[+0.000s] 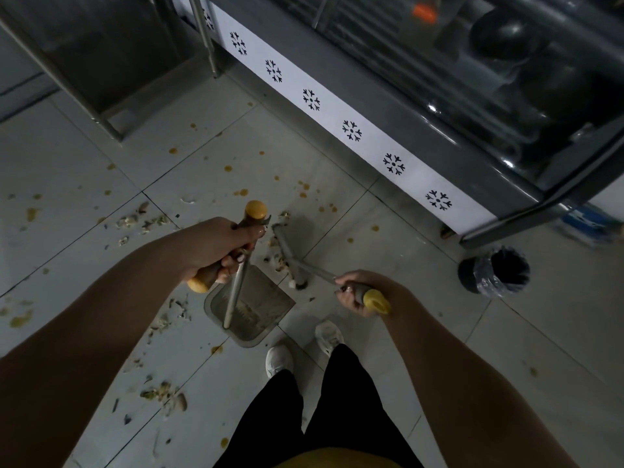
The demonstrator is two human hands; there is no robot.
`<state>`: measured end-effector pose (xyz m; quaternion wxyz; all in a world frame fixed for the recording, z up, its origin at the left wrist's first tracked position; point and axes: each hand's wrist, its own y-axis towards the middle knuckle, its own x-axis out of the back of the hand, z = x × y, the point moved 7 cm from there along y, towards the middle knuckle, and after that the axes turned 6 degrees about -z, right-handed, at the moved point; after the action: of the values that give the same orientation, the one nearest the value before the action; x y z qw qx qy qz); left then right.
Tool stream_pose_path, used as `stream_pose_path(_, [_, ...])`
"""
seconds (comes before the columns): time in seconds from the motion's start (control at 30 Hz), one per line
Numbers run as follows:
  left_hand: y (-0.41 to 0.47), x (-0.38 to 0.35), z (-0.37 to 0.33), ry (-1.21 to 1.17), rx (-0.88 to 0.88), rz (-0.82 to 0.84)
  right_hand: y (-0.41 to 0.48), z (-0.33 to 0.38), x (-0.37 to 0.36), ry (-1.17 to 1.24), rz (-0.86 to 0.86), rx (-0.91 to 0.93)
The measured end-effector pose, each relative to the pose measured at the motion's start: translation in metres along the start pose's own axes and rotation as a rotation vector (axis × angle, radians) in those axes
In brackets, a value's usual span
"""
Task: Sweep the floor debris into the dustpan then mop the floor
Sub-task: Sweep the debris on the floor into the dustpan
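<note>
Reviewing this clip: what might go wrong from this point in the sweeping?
1. The broom works at the far edge of the dustpan, while scraps lie well off to the left of the pan. They may get missed.
2. The yellow spots look wet. Sweeping may smear them, and they could be slippery.
3. The white shoes stand close to the pan, so a step might knock it.

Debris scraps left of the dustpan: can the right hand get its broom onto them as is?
Probably not directly: the dustpan, held by the left hand, sits between those scraps and the broom in the right hand.
</note>
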<state>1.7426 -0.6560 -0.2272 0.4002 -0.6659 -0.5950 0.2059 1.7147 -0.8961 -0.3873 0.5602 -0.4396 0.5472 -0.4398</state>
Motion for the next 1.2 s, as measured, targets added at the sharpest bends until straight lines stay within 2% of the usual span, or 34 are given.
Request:
stream_pose_path(0.1, [-0.001,0.008,0.004,-0.002,0.007,-0.007,-0.011,0.004,0.0,0.043,0.023,-0.009])
stream_pose_path(0.23, [-0.002,0.017,0.009,-0.015,0.01,-0.009,-0.02,0.005,0.008,-0.095,-0.088,0.005])
stream_pose_path(0.47, [-0.002,0.028,0.016,-0.069,0.021,-0.023,-0.022,0.008,0.025,-0.152,-0.281,0.116])
stream_pose_path(0.63, [-0.005,0.034,0.023,-0.07,0.027,-0.019,-0.003,-0.009,0.024,-0.335,-0.374,0.175])
stream_pose_path(0.77, [-0.01,0.042,0.031,-0.087,0.018,-0.028,0.01,-0.029,-0.008,-0.218,-0.265,0.093])
stream_pose_path(0.97, [-0.019,0.055,0.04,-0.117,0.018,-0.053,0.006,-0.021,-0.057,-0.04,-0.09,-0.035])
stream_pose_path(1.1, [-0.025,0.069,0.049,-0.12,0.025,-0.089,0.002,-0.013,-0.087,-0.131,-0.026,0.01])
stream_pose_path(1.2, [-0.028,0.078,0.053,-0.153,0.026,-0.114,-0.004,-0.001,-0.096,-0.247,-0.092,0.051])
